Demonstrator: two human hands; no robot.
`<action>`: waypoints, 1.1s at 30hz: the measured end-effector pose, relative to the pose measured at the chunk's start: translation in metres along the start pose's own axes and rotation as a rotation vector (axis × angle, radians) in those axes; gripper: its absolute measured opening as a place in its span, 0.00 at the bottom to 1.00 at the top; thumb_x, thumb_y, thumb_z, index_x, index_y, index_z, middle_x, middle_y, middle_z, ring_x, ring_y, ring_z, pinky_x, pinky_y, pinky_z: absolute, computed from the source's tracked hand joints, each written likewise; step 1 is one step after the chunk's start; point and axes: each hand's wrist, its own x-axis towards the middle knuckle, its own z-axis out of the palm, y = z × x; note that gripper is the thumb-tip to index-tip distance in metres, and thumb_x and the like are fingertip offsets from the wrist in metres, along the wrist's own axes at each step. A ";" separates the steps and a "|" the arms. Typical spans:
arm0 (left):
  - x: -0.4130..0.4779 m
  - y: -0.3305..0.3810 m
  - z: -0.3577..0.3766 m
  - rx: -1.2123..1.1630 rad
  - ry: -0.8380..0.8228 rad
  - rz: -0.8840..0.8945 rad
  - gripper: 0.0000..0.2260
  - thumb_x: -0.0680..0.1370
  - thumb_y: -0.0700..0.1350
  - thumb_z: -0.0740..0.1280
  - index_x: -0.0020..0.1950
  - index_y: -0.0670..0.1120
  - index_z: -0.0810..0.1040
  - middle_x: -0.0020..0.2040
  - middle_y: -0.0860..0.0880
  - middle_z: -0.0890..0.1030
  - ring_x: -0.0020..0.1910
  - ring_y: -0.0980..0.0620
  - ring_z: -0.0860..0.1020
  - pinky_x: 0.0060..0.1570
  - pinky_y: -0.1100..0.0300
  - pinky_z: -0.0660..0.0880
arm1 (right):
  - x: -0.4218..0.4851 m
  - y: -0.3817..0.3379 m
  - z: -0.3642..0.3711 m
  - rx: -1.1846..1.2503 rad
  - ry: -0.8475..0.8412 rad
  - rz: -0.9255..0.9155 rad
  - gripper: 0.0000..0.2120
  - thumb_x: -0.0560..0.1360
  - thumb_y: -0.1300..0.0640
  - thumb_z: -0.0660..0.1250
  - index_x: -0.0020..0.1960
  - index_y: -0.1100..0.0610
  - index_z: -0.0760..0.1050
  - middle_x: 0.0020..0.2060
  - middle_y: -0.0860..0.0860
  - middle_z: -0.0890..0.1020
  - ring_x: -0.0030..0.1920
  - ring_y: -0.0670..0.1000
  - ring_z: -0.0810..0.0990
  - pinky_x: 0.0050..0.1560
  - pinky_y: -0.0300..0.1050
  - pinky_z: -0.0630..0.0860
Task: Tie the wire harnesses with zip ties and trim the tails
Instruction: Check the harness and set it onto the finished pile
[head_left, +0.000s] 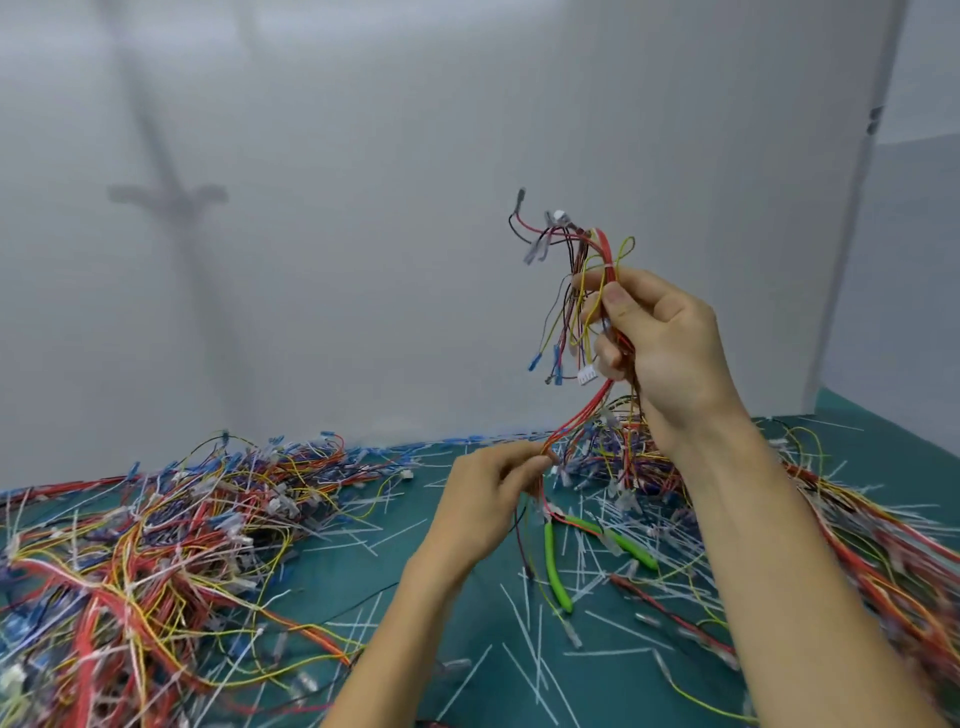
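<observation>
My right hand is raised above the table and grips a wire harness of red, yellow and dark wires, whose upper ends with small connectors fan out above my fingers. Red wires of the same harness run down and left to my left hand, which pinches their lower end just above the table. Green-handled cutters lie on the teal mat right of my left hand. White zip-tie tails are scattered over the mat.
A big heap of tangled harnesses fills the left of the table. Another heap runs along the right side under my right forearm. White wall panels close off the back and right.
</observation>
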 end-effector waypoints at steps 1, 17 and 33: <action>-0.001 0.004 0.003 0.033 -0.007 0.035 0.08 0.82 0.44 0.64 0.51 0.49 0.83 0.41 0.52 0.84 0.41 0.57 0.82 0.48 0.59 0.77 | 0.003 -0.002 -0.006 0.008 -0.015 0.003 0.13 0.83 0.63 0.57 0.50 0.55 0.80 0.33 0.45 0.78 0.26 0.46 0.65 0.26 0.36 0.60; -0.014 0.041 0.103 0.046 -0.389 -0.132 0.05 0.71 0.44 0.75 0.44 0.45 0.86 0.41 0.45 0.86 0.34 0.56 0.81 0.41 0.58 0.80 | 0.008 0.073 -0.059 -1.638 0.189 0.415 0.16 0.76 0.58 0.64 0.64 0.57 0.73 0.63 0.60 0.74 0.66 0.63 0.69 0.68 0.66 0.59; -0.003 -0.010 0.024 -0.611 0.173 -0.617 0.09 0.81 0.41 0.65 0.49 0.37 0.81 0.45 0.40 0.85 0.39 0.50 0.85 0.40 0.64 0.80 | -0.016 0.087 0.005 -1.352 -0.053 0.189 0.17 0.80 0.58 0.58 0.67 0.57 0.72 0.64 0.56 0.77 0.67 0.59 0.69 0.68 0.59 0.65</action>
